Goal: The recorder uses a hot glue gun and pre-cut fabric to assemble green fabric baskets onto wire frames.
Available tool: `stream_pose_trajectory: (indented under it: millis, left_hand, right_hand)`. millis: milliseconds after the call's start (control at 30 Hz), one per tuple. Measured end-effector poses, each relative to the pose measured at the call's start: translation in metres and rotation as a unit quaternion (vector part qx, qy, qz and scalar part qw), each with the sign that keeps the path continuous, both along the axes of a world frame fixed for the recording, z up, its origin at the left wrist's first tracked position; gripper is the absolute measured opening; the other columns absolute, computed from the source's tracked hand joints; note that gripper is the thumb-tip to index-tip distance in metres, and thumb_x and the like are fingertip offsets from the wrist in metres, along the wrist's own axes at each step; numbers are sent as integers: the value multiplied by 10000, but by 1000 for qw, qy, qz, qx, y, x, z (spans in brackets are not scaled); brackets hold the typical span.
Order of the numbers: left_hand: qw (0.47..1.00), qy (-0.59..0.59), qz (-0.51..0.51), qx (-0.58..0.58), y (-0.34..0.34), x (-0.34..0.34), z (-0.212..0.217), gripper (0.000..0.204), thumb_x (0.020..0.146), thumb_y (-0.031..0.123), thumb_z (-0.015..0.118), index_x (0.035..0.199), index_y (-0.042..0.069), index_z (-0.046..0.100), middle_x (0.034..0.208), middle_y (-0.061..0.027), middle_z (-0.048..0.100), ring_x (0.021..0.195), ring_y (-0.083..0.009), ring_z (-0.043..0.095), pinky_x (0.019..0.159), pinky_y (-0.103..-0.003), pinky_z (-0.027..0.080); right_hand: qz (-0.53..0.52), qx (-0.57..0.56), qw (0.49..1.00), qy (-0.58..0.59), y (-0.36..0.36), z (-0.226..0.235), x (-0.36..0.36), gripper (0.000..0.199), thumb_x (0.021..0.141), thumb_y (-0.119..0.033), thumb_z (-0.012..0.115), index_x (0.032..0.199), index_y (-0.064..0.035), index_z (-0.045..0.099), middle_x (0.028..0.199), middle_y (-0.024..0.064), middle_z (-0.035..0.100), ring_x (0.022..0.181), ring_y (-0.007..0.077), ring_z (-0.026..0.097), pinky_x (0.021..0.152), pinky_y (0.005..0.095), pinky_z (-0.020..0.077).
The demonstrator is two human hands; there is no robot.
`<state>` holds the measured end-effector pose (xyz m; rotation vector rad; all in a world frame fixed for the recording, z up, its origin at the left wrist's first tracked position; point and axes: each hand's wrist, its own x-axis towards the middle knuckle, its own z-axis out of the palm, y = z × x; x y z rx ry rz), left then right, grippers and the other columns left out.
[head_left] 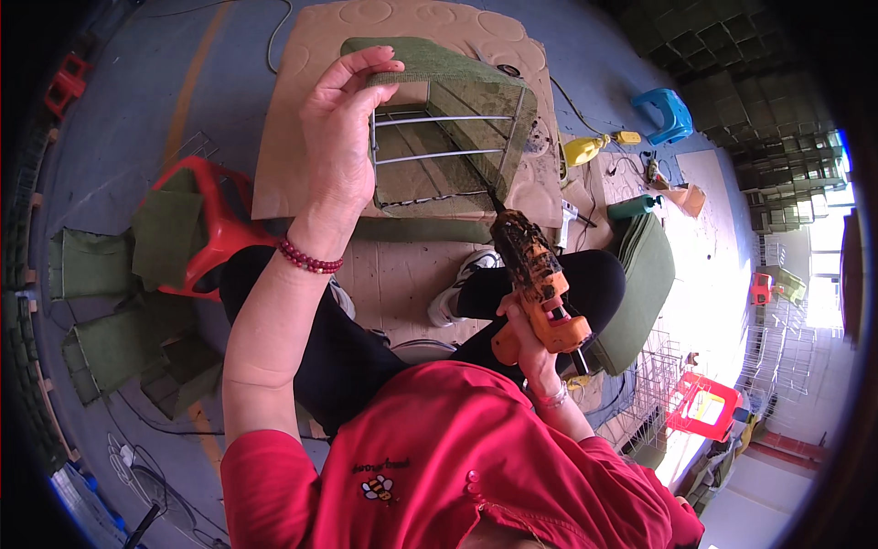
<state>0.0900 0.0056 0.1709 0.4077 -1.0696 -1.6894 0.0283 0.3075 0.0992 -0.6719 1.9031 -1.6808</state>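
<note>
A green fabric box on a wire frame (443, 156) lies on cardboard with its open side toward me. My left hand (343, 128) is closed at its upper left corner, fingertips on the edge of the green fabric top panel. Two bare wires cross the opening. My right hand (530, 343) grips an orange glue gun (538, 279), its front crusted with dark residue. The gun's nozzle points into the box's lower right corner; whether it touches the fabric I cannot tell.
Brown cardboard (302, 110) lies under the box. A red stool (215, 224) with green fabric pieces stands left. To the right are stacked green panels (640, 284), a yellow bottle (583, 149), a teal bottle (633, 207), a blue stool (666, 114) and wire frames (651, 384).
</note>
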Motion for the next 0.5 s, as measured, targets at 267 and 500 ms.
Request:
stream_pose_trajectory:
  millis: [267, 500]
  left_hand:
    - [1000, -13, -8, -14, 0, 0, -2, 293, 796, -115, 543, 1046, -22, 665, 983, -76, 671, 963, -129, 621, 851, -243, 465]
    - [1000, 4, -14, -14, 2, -2, -1, 303, 797, -120, 532, 1055, -28, 662, 982, -80, 672, 966, -129, 620, 859, -238, 467]
  right_hand:
    - [-10, 15, 1000, 21, 0, 0, -1, 52, 878, -55, 643, 897, -63, 595, 798, -8, 599, 753, 96, 575, 700, 252, 457]
    - [6, 31, 999, 14, 3, -2, -2, 61, 871, -61, 656, 909, -61, 608, 807, 4, 615, 768, 108, 592, 710, 257, 468]
